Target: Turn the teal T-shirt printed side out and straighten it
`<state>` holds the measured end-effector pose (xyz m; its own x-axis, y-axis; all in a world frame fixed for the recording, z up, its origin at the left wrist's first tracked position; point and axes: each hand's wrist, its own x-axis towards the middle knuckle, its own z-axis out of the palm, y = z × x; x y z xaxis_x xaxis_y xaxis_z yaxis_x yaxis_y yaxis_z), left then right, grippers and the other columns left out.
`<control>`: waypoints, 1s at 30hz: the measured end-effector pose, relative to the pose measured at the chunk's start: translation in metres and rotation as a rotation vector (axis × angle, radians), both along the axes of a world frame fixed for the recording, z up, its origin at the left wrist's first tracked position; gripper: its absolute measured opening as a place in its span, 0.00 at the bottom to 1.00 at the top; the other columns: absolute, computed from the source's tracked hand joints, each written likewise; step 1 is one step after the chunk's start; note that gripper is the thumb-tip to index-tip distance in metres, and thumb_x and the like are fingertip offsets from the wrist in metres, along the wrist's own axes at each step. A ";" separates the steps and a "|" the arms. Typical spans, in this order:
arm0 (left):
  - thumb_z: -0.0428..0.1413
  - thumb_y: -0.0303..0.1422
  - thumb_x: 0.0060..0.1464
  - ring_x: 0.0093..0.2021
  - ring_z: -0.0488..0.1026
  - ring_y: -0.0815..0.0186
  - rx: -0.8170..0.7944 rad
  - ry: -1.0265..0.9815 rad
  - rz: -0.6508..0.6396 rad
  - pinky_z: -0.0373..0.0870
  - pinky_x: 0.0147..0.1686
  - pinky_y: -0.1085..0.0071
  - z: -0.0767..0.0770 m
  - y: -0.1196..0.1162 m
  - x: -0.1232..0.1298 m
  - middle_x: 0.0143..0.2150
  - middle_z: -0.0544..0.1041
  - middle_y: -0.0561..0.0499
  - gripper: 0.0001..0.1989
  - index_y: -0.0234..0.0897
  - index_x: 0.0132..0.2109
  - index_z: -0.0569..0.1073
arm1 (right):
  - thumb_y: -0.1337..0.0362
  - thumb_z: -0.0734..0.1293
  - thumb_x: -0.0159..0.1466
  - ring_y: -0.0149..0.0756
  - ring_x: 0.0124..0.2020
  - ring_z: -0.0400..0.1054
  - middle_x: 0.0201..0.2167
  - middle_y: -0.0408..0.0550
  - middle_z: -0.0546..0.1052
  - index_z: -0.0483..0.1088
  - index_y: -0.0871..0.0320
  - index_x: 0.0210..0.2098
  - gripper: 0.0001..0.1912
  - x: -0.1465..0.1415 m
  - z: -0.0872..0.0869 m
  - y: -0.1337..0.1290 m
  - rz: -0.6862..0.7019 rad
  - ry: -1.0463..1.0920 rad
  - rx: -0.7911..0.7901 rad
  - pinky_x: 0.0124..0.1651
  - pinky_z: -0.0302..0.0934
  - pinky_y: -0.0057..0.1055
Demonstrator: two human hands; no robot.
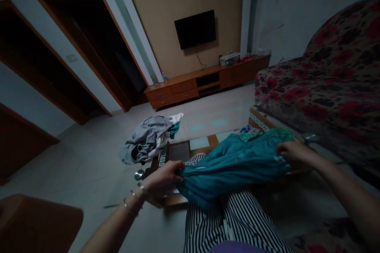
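A teal garment (234,162) is stretched sideways above my lap, its exact kind hard to make out in the folds. My left hand (169,172), with bracelets at the wrist, is closed on its left end. At the opposite end, my right hand (289,152) grips the cloth near a whitish patterned edge. Beneath it are my black-and-white striped trousers (246,217). The low coffee table (204,142) shows behind the cloth. On its left end lies a heap of grey and white clothes (148,136), with a bit of teal fabric in it.
Green lacy fabric (280,134) lies on the table's right part. A floral sofa (320,75) stands at the right. Across the tiled floor are a wooden TV cabinet (184,87) and a wall-mounted television (196,29). A brown rounded furniture piece (41,221) sits at the lower left.
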<state>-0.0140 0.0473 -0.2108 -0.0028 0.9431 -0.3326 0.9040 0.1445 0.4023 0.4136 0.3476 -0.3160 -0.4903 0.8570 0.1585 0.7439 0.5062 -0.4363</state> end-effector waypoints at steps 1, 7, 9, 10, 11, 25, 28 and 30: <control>0.58 0.35 0.49 0.38 0.70 0.64 -0.016 0.006 0.015 0.64 0.35 0.72 -0.017 -0.002 0.004 0.38 0.75 0.52 0.12 0.37 0.42 0.72 | 0.72 0.70 0.48 0.43 0.31 0.74 0.27 0.49 0.78 0.76 0.57 0.25 0.05 -0.005 -0.009 -0.011 0.051 -0.110 -0.046 0.35 0.65 0.34; 0.55 0.38 0.58 0.33 0.68 0.68 0.017 -0.206 -0.127 0.60 0.33 0.75 -0.045 -0.014 0.043 0.32 0.71 0.54 0.10 0.36 0.37 0.73 | 0.63 0.62 0.66 0.40 0.50 0.69 0.48 0.53 0.76 0.73 0.57 0.48 0.13 -0.106 0.023 -0.140 0.710 0.184 -0.169 0.54 0.61 0.39; 0.56 0.43 0.58 0.33 0.67 0.68 0.043 -0.223 -0.201 0.58 0.33 0.74 -0.044 -0.022 0.055 0.31 0.71 0.55 0.14 0.36 0.38 0.73 | 0.62 0.65 0.66 0.39 0.52 0.67 0.50 0.53 0.74 0.69 0.57 0.53 0.16 -0.144 0.033 -0.179 0.895 0.253 -0.254 0.56 0.60 0.37; 0.57 0.45 0.57 0.33 0.68 0.67 0.050 -0.218 -0.233 0.58 0.33 0.74 -0.043 -0.027 0.060 0.31 0.72 0.54 0.15 0.37 0.38 0.74 | 0.61 0.67 0.64 0.40 0.52 0.67 0.50 0.54 0.74 0.69 0.59 0.53 0.18 -0.159 0.033 -0.194 0.962 0.247 -0.287 0.54 0.60 0.36; 0.58 0.47 0.56 0.34 0.69 0.66 0.053 -0.212 -0.262 0.58 0.34 0.73 -0.043 -0.032 0.064 0.31 0.73 0.54 0.16 0.37 0.39 0.74 | 0.59 0.69 0.63 0.40 0.49 0.68 0.48 0.54 0.74 0.69 0.61 0.51 0.19 -0.170 0.032 -0.206 1.015 0.217 -0.315 0.52 0.61 0.34; 0.60 0.28 0.52 0.46 0.71 0.57 0.065 0.148 -0.316 0.49 0.59 0.46 -0.071 -0.053 0.051 0.39 0.77 0.49 0.03 0.38 0.33 0.73 | 0.45 0.65 0.63 0.27 0.25 0.60 0.21 0.40 0.66 0.65 0.59 0.24 0.24 -0.070 0.069 -0.195 1.245 -0.144 -0.609 0.27 0.44 0.26; 0.58 0.26 0.53 0.46 0.70 0.58 0.169 0.182 -0.343 0.46 0.60 0.43 -0.074 -0.042 0.056 0.39 0.75 0.49 0.03 0.38 0.34 0.72 | 0.46 0.64 0.64 0.31 0.28 0.64 0.24 0.44 0.72 0.68 0.59 0.26 0.22 -0.055 0.071 -0.193 1.135 -0.210 -0.473 0.31 0.47 0.27; 0.56 0.25 0.54 0.44 0.70 0.59 0.228 0.201 -0.338 0.44 0.61 0.44 -0.070 -0.032 0.057 0.38 0.75 0.50 0.03 0.38 0.34 0.71 | 0.48 0.64 0.65 0.33 0.30 0.66 0.26 0.45 0.73 0.70 0.58 0.27 0.20 -0.053 0.070 -0.190 1.113 -0.254 -0.419 0.32 0.49 0.27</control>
